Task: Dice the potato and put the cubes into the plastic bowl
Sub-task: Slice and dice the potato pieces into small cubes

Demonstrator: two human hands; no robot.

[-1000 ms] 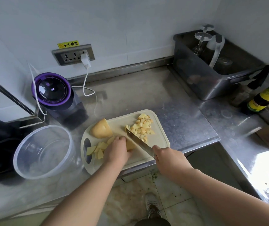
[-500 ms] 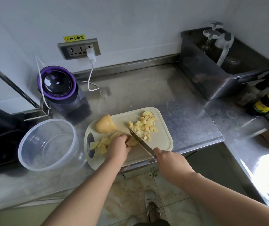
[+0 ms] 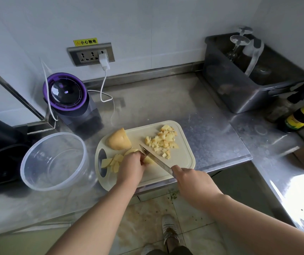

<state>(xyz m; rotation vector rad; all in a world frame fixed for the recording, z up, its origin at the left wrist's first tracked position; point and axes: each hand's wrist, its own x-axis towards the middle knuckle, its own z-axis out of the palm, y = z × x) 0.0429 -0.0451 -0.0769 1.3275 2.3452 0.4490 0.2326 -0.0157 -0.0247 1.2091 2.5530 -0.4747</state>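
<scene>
you work on a scuffed steel bench [image 3: 166, 100] set against a pale wall, with tiled floor [image 3: 147, 214] below. the cream cutting board [image 3: 182, 159] lies at the bench's front edge. on it your left grip [image 3: 129, 168] curls down on a potato piece [image 3: 148, 160], and your right grip [image 3: 189, 179] is wrapped round the handle of the knife [image 3: 154, 157], its blade against that piece. diced cubes [image 3: 164, 141] pile at the board's far right; a potato half [image 3: 119, 139] and slices [image 3: 114, 161] sit at its left. the clear plastic bowl [image 3: 37, 173] stands just left of the board. steel runs on behind the board to the wall.
</scene>
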